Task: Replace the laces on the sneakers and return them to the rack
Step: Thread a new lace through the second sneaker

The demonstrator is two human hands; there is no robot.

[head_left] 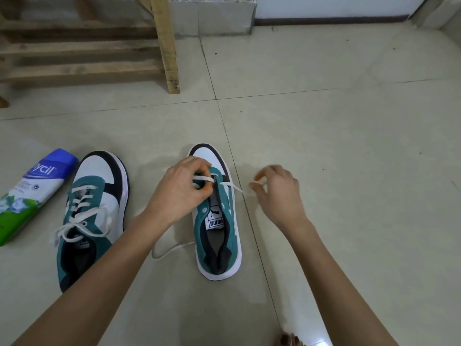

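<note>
Two teal, white and black sneakers stand on the tiled floor, toes pointing away from me. The left sneaker [92, 211] is fully laced with a white lace tied in a bow. The right sneaker [219, 236] has a white lace [234, 187] only through its front eyelets. My left hand [179, 191] grips the front of this shoe and pinches the lace at the eyelets. My right hand [277, 191] hovers to the shoe's right, blurred, with its fingers curled at the lace's right end. The lace's other end [169, 250] trails on the floor left of the shoe.
A wooden rack [99, 53] with slatted shelves stands at the back left. A blue, white and green bottle [30, 193] lies on the floor left of the laced sneaker. Toes [289, 340] show at the bottom edge. Bare tiles spread out to the right.
</note>
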